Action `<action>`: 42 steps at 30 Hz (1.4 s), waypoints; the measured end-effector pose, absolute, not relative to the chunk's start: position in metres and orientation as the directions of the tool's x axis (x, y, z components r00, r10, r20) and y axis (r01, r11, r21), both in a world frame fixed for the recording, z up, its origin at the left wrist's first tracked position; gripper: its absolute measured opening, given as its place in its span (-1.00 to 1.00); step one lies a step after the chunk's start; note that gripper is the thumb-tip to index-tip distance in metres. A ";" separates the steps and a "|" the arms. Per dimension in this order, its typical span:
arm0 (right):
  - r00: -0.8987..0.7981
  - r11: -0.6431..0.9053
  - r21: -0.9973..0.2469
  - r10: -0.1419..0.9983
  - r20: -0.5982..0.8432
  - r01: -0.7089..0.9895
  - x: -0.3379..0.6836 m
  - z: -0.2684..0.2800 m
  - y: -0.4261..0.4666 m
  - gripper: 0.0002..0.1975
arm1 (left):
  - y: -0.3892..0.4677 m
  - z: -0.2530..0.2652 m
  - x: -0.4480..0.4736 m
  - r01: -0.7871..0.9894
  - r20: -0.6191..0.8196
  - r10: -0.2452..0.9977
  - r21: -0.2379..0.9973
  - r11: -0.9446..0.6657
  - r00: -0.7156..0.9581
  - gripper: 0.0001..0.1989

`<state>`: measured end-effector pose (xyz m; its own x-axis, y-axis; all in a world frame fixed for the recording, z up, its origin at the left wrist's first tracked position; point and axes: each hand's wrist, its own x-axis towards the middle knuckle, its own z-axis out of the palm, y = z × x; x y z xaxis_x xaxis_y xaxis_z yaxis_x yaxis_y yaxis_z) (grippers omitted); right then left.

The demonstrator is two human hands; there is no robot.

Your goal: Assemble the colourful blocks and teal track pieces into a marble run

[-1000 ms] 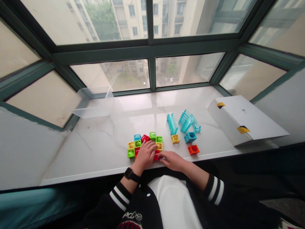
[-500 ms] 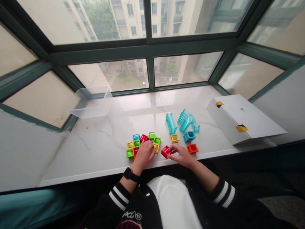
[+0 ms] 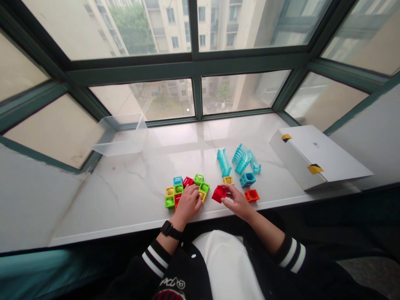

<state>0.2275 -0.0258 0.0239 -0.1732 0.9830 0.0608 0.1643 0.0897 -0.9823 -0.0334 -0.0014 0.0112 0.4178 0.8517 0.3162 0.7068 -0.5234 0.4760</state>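
Between the thumb and fingers of my right hand (image 3: 236, 201) is a red toy block (image 3: 219, 193), tilted and a little apart from the joined blocks. My left hand (image 3: 189, 201) lies over the right part of that group, its fingers curled round a yellow block (image 3: 203, 196) and hiding some of the others. Green blocks (image 3: 199, 179), a red block (image 3: 188, 181), a blue block (image 3: 178, 180) and another yellow block (image 3: 169, 191) show around the hand. Past my right fingertips stands a loose yellow block (image 3: 228, 180). An orange-red block (image 3: 251, 195) sits right of my right hand.
Translucent blue track pieces (image 3: 224, 162) and a blue block (image 3: 248, 179) lie behind my right hand. At the back left stands a clear plastic bin (image 3: 120, 148). A white box (image 3: 321, 154) with yellow-black tabs occupies the right side. The white sill (image 3: 125, 216) ends just before my body.
My right hand has lifted and turned the red block, so a different side of it faces up. My left hand has stayed on the joined blocks, with its fingers shifted slightly.
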 end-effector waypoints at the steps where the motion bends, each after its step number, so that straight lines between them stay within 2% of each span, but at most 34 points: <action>1: -0.164 0.068 -0.989 0.985 0.046 0.130 0.227 0.023 -0.025 -0.49 | -0.001 0.010 -0.034 0.702 0.312 0.853 0.485 -0.522 0.419 -0.90; 6: -0.181 -0.033 -0.999 0.983 -0.026 -0.039 0.225 0.020 -0.023 -0.41 | -0.005 0.018 -0.037 0.662 0.337 0.857 0.544 -0.516 0.390 -0.79; 9: -0.205 -0.053 -0.994 0.978 -0.032 -0.098 0.221 0.022 -0.023 -0.42 | -0.015 0.032 -0.033 0.588 0.329 0.879 0.655 -0.476 0.345 -0.65; 13: -0.239 -0.058 -0.991 0.971 -0.027 -0.123 0.213 0.024 -0.027 -0.46 | -0.024 0.042 -0.021 0.354 0.162 0.938 0.895 -0.270 0.305 -0.52; 16: -0.260 -0.047 -0.993 0.965 -0.019 -0.105 0.209 0.022 -0.028 -0.48 | -0.025 0.039 -0.012 0.113 0.026 0.957 0.992 -0.061 0.289 -0.52; 19: -0.259 -0.023 -0.998 0.966 -0.007 -0.059 0.208 0.017 -0.028 -0.48 | -0.023 0.036 -0.007 -0.034 -0.064 0.960 0.997 0.076 0.273 -0.55; 25: -0.244 0.033 -0.998 0.970 0.018 0.059 0.210 0.018 -0.028 -0.50 | -0.020 0.034 -0.004 -0.165 -0.200 0.952 0.956 0.242 0.232 -0.61; 30: -0.228 0.198 -0.963 0.961 0.155 0.184 0.210 0.025 -0.030 -0.43 | -0.018 0.029 -0.003 -0.307 -0.283 0.939 0.892 0.333 0.196 -0.60; 36: -0.296 0.364 -0.889 0.913 0.282 0.277 0.209 0.034 -0.032 -0.31 | -0.018 0.024 0.002 -0.221 -0.258 0.940 0.926 0.307 0.225 -0.62; 39: -0.277 0.377 -0.860 0.916 0.290 0.344 0.208 0.037 -0.033 -0.26 | -0.018 0.023 0.007 -0.173 -0.251 0.937 0.939 0.296 0.242 -0.58; 42: -0.254 0.382 -0.846 0.918 0.303 0.371 0.209 0.038 -0.033 -0.30 | -0.018 0.025 0.012 -0.123 -0.250 0.930 0.949 0.291 0.271 -0.56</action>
